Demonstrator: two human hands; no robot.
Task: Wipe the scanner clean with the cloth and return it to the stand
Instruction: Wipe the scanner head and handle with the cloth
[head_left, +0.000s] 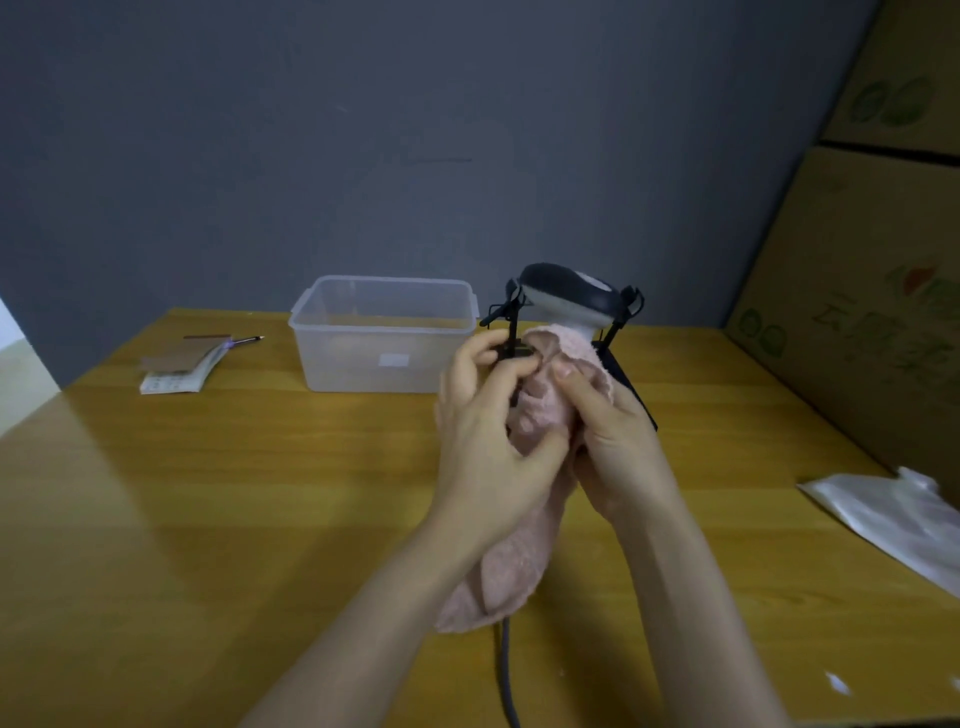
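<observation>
The scanner (569, 296), with a dark head and a white underside, rests in the black wire stand (511, 332) at the back of the wooden table (208, 519). A pink cloth (540, 395) is wrapped around the scanner's handle and hangs down toward me. My left hand (488, 431) grips the cloth and handle from the left, its fingers touching the stand's black upright. My right hand (618, 441) presses the cloth from the right. A grey cable (506, 675) runs out from under the cloth to the near edge.
A clear plastic box (382, 332) stands just left of the stand. Papers and a pen (182, 364) lie at the far left. A white plastic bag (893, 514) lies at the right edge. Cardboard boxes (857, 286) are stacked along the right.
</observation>
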